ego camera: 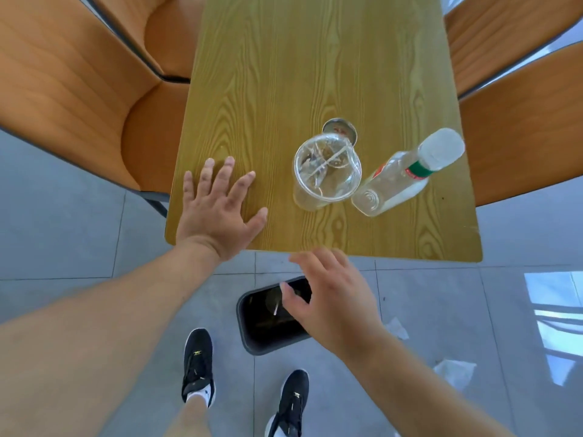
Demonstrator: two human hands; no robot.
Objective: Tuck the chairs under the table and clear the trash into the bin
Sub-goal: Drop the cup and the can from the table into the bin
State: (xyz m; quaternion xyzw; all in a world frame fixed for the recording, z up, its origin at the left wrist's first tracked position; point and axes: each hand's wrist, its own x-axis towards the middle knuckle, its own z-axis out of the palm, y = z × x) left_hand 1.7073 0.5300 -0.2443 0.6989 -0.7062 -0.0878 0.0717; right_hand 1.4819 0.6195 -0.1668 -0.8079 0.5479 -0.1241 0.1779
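The left hand (217, 209) lies flat on the near corner of the table (284, 74), its fingers spread wide and holding nothing. The right hand (331, 294) hovers above the bin (252, 335), fingers loosely curled and apart, empty. The bin is a black, rounded-rectangle tub on the grey tiled floor (63, 234), just before the table's near edge; something pale lies inside, too dark to identify. The tabletop is yellow wood-grain laminate with rounded corners. On it stand a clear plastic cup (326, 171) with a straw and brownish dregs, a clear bottle (407, 175) with a white cap, and a metal can (340, 129) behind the cup. 4 orange moulded chairs (79, 89) flank the table. 2 crumpled white scraps (454, 372) lie on the tiles.
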